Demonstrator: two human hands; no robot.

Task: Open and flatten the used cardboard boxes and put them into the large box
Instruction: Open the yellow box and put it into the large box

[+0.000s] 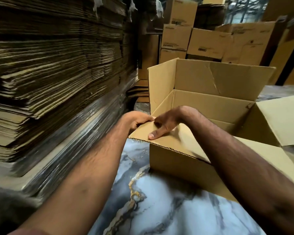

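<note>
An open brown cardboard box (210, 106) stands on the marbled floor in front of me, its far and right flaps raised or folded out. Both my hands are on its near-left flap (168, 138), which lies roughly level over the box's corner. My left hand (139, 120) grips the flap's left end, fingers curled over its edge. My right hand (165, 126) holds the same flap from above, thumb pressed flat on its top near the cut edge and fingers tucked behind it. The box's inside looks empty where I can see it.
A tall stack of flattened cardboard sheets (49, 73), wrapped in clear film low down, fills the left side close to my left arm. Several closed printed cartons (190, 36) are piled behind the box. The floor (159, 209) is grey-blue marble-patterned.
</note>
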